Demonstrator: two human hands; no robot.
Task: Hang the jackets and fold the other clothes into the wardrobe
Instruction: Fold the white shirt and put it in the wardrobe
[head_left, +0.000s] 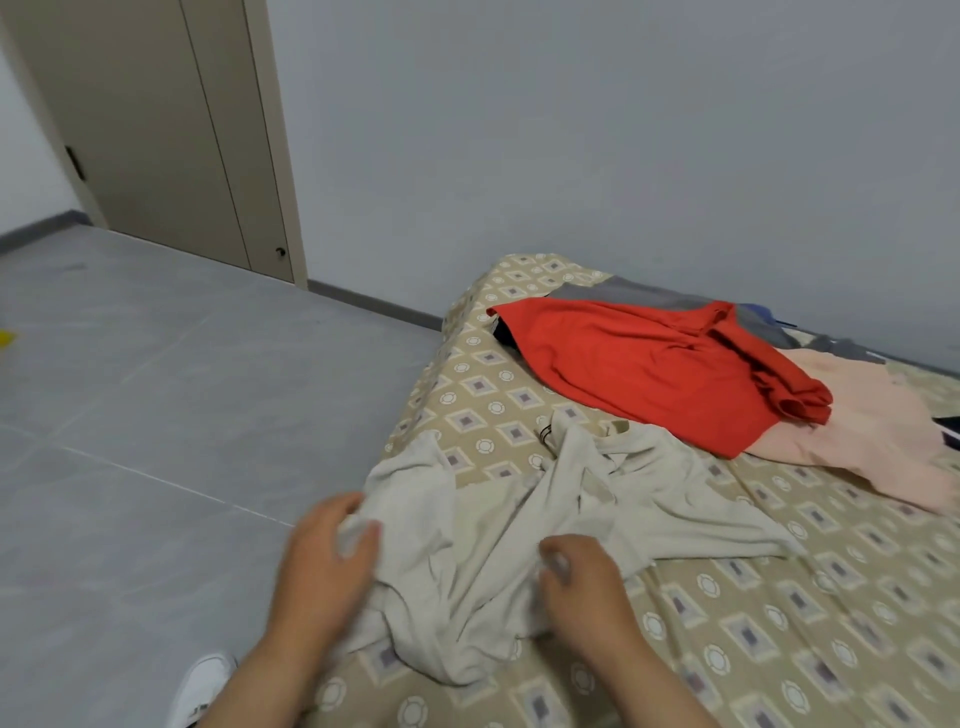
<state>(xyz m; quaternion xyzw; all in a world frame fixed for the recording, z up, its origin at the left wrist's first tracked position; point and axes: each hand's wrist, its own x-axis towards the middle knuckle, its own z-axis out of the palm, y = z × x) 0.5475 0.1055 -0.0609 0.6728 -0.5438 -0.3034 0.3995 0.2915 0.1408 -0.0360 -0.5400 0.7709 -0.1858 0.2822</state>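
While no garment is yet seen folded or hung, the task stands at an early stage, as judged from how the clothes lie. The bed, covered by a tan sheet printed with diamonds and rings, fills the right half of the view and bears all the clothing in sight. The beige panelled doors at upper left, well apart from the bed across the grey floor, are closed; whether they belong to the wardrobe cannot be told. At the far end of the bed lies a loose heap: a red garment spread on top, a peach garment partly under it to the right, and a grey garment behind, against the wall. Darker items show only at the heap's edges and cannot be identified, so it is unclear which pieces are jackets. Nearer the person, at the bed's corner, the pale shirt lies crumpled, its sleeves spread to either side and its lower part gathered. This is the piece in hand. The left hand grips a bunched edge of it, thumb over the cloth and fingers curled beneath. The right hand, somewhat blurred, appears to pinch the fabric with curled fingers near the middle. A white shoe shows on the floor below. Everything on the bed is left to sort, fold or hang.
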